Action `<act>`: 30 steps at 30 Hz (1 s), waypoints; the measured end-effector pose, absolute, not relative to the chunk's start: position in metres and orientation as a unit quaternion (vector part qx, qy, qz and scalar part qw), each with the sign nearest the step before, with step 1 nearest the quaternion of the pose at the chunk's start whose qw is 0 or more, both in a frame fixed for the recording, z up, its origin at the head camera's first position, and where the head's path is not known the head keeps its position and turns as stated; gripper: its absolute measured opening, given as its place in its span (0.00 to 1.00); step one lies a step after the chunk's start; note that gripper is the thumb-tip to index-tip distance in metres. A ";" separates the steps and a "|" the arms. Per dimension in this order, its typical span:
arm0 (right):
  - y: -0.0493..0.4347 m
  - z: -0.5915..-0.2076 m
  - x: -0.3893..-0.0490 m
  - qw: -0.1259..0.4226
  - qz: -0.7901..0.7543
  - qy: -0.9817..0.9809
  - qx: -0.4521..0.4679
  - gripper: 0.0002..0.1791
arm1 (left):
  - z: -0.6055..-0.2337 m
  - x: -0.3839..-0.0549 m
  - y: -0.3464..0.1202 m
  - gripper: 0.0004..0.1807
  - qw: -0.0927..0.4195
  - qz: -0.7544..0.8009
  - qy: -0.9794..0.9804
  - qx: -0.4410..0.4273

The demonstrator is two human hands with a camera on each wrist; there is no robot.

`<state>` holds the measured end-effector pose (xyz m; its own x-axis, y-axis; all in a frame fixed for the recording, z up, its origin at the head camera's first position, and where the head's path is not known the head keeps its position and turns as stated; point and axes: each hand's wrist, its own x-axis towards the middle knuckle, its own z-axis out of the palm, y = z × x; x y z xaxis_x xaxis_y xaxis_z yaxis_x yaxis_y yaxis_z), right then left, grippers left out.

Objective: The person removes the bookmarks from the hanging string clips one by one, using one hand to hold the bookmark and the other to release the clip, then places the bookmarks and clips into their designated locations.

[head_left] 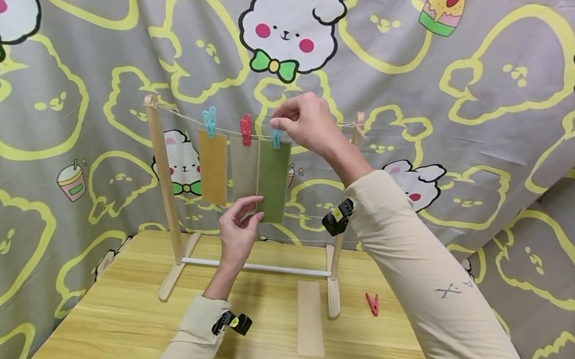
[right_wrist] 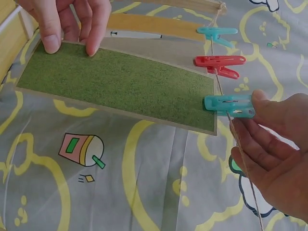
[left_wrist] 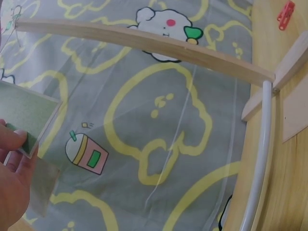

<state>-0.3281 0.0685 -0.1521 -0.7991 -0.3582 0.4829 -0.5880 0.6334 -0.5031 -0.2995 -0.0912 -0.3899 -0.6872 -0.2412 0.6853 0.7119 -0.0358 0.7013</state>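
A green card [head_left: 272, 181] hangs from the string [head_left: 183, 116], with a teal clothespin [right_wrist: 228, 106] at its top edge. My right hand [head_left: 310, 124] pinches the handle end of that clothespin between thumb and fingers. Lower down, my left hand [head_left: 237, 234] holds the card's bottom corner, thumb on its front [left_wrist: 19, 139] and fingers partly hidden behind. Left of it, a grey-beige card [head_left: 243, 166] hangs by a red clothespin [head_left: 246, 130]. A yellow card [head_left: 212, 166] hangs by another teal clothespin [head_left: 209, 121] farther left.
The string runs between two wooden posts [head_left: 163, 178] joined low down by a white rod [head_left: 257, 267]. On the wooden table [head_left: 115, 313] lie a pale wooden strip [head_left: 311, 319] and a pinkish-red clothespin [head_left: 372, 305]. A patterned curtain [head_left: 123, 39] stands behind the rack.
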 end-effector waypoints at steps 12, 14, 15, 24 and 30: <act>0.060 -0.152 -0.326 0.247 0.375 -0.855 0.261 0.05 | -0.374 -0.282 -0.091 0.17 0.337 -0.679 -0.625 -0.185; 0.060 -0.151 -0.325 0.257 0.382 -0.848 0.261 0.05 | -0.369 -0.277 -0.090 0.17 0.335 -0.680 -0.624 -0.189; 0.061 -0.151 -0.325 0.263 0.384 -0.845 0.261 0.05 | -0.368 -0.275 -0.090 0.17 0.334 -0.680 -0.624 -0.191; 0.061 -0.150 -0.323 0.287 0.407 -0.827 0.261 0.05 | -0.367 -0.270 -0.094 0.17 0.334 -0.677 -0.627 -0.192; 0.066 -0.149 -0.319 0.275 0.422 -0.821 0.269 0.07 | -0.363 -0.264 -0.095 0.16 0.337 -0.669 -0.632 -0.197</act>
